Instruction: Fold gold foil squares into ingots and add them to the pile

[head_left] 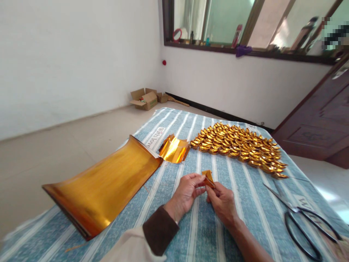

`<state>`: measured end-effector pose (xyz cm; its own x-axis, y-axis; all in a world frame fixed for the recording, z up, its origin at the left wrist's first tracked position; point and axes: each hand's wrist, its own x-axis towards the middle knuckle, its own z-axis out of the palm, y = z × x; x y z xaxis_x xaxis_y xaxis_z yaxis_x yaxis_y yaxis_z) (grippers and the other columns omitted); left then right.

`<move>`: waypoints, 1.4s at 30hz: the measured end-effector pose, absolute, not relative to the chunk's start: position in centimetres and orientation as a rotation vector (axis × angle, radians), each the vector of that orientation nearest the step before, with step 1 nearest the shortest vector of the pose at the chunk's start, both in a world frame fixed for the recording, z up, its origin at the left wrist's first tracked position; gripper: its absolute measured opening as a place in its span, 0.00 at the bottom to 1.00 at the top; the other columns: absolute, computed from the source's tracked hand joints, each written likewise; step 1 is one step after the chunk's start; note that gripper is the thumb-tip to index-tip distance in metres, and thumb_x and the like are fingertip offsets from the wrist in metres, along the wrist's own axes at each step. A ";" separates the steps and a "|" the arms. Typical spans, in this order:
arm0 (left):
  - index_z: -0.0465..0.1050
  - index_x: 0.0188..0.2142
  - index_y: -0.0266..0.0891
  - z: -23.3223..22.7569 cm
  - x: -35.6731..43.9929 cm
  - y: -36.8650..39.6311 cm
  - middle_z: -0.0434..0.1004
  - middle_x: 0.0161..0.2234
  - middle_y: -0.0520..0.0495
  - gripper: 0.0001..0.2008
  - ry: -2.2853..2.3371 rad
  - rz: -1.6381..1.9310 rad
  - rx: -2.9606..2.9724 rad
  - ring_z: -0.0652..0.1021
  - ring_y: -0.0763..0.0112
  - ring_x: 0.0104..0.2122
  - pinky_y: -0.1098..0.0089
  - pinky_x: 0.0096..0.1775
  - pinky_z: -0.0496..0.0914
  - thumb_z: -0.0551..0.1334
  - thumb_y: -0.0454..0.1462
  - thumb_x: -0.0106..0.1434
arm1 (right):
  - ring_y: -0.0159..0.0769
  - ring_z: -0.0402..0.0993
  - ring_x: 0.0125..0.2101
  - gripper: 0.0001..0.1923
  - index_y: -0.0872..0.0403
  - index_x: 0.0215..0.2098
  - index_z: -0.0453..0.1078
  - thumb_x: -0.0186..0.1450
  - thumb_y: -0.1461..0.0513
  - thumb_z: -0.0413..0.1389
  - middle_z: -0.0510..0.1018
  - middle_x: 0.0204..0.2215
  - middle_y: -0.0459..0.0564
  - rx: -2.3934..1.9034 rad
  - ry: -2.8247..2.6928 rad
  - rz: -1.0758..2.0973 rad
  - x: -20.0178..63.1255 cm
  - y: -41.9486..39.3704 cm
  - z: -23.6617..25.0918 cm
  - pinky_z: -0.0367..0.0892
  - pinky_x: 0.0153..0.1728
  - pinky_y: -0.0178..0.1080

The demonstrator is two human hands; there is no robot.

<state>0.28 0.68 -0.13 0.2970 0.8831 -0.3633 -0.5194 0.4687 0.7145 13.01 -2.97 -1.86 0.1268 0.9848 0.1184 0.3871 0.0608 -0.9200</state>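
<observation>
My left hand (187, 193) and my right hand (222, 202) meet over the blue striped cloth (196, 225), and both pinch a small folded piece of gold foil paper (208, 177) between their fingertips. The piece sticks up as a little pointed shape. A large stack of gold foil sheets (103, 187) lies to the left of my hands, its near end curling up. A small stack of cut gold squares (174, 149) sits just beyond it. Several finished gold folded ingots (240, 145) lie in rows at the far right of the cloth.
Black-handled scissors (302, 216) lie open on the cloth at the right. Open cardboard boxes (144, 98) stand on the floor by the far wall. A dark wooden door (321, 120) is at the right, and a window ledge (240, 49) holds small items.
</observation>
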 end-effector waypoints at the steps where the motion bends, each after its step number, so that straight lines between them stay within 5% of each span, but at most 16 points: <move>1: 0.75 0.27 0.34 -0.1 0.3 0.7 0.78 0.30 0.45 0.13 0.811 0.990 0.519 0.78 0.69 0.31 0.72 0.33 0.71 0.74 0.39 0.47 | 0.31 0.61 0.13 0.15 0.51 0.24 0.68 0.61 0.50 0.53 0.67 0.12 0.42 -1.480 -1.408 0.824 13.0 -3.0 -1.8 0.56 0.17 0.34; 30: 0.76 0.26 0.32 -0.6 0.3 0.8 0.77 0.27 0.46 0.13 0.702 0.974 0.527 0.76 0.67 0.29 0.69 0.33 0.68 0.75 0.37 0.44 | 0.25 0.58 0.14 0.17 0.54 0.21 0.65 0.59 0.52 0.58 0.65 0.12 0.39 -1.378 -1.367 0.944 12.9 -2.9 -2.7 0.51 0.17 0.30; 34: 0.77 0.28 0.33 -0.8 0.0 1.0 0.78 0.32 0.44 0.11 0.627 0.995 0.467 0.76 0.64 0.36 0.68 0.41 0.68 0.74 0.35 0.46 | 0.26 0.60 0.14 0.20 0.56 0.36 0.71 0.55 0.50 0.64 0.68 0.13 0.39 -1.164 -1.305 1.266 13.8 -2.5 -2.8 0.54 0.17 0.30; 37: 0.78 0.30 0.33 -0.8 -0.1 1.0 0.78 0.36 0.43 0.11 0.544 0.982 0.459 0.75 0.63 0.41 0.66 0.46 0.67 0.74 0.34 0.46 | 0.30 0.66 0.15 0.25 0.57 0.43 0.70 0.62 0.45 0.56 0.74 0.15 0.44 -0.990 -1.125 1.385 14.2 -2.4 -2.5 0.61 0.18 0.32; 42: 0.79 0.32 0.32 -0.8 -0.1 0.8 0.77 0.34 0.43 0.13 0.519 0.913 0.557 0.75 0.66 0.37 0.67 0.43 0.66 0.74 0.37 0.48 | 0.29 0.68 0.13 0.20 0.57 0.31 0.69 0.63 0.47 0.57 0.73 0.13 0.45 -0.929 -0.925 1.516 14.0 -2.4 -1.8 0.60 0.14 0.29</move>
